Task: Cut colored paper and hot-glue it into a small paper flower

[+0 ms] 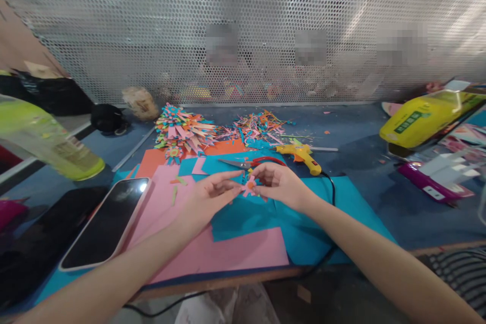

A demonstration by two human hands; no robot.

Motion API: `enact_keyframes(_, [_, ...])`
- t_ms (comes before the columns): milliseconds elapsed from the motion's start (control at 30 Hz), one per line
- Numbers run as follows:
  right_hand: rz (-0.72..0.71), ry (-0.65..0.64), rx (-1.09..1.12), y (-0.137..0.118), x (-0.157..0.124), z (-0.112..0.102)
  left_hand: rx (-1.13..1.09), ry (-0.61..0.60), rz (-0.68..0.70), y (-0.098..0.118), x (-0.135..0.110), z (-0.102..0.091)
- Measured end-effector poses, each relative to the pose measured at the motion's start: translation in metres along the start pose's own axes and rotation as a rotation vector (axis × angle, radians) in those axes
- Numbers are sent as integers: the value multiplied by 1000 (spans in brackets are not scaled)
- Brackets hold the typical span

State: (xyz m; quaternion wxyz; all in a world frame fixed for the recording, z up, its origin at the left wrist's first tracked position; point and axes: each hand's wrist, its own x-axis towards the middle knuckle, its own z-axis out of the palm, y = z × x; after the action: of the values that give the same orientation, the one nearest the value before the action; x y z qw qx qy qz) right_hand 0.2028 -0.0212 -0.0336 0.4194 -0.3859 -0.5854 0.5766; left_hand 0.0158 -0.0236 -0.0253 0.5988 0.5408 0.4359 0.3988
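Note:
Between my two hands is a small pink paper flower (pixel 249 187) with an orange centre. My left hand (pixel 214 192) pinches its left edge between thumb and fingertips. My right hand (pixel 279 185) grips the flower from the right, its fingers curled. Just behind them lie red-handled scissors (pixel 250 164), blades pointing left. A yellow glue gun (pixel 299 154) rests a little farther right, its black cord running toward the table's front. Below my hands are sheets of blue paper (pixel 243 217) and pink paper (pixel 246 253), with a few small green and orange scraps by my left hand.
A heap of finished-looking paper flowers (pixel 182 131) and a pile of thin paper strips (pixel 261 125) lie at the back. A phone (pixel 108 225) and a green bottle (pixel 53 136) are on the left. On the right are a yellow package (pixel 417 119) and a purple power strip (pixel 433 182).

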Motion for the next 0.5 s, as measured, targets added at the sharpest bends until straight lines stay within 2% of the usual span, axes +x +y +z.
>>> enact_keyframes(500, [-11, 10, -20, -1, 1, 0, -21, -63, 11, -4, 1, -3])
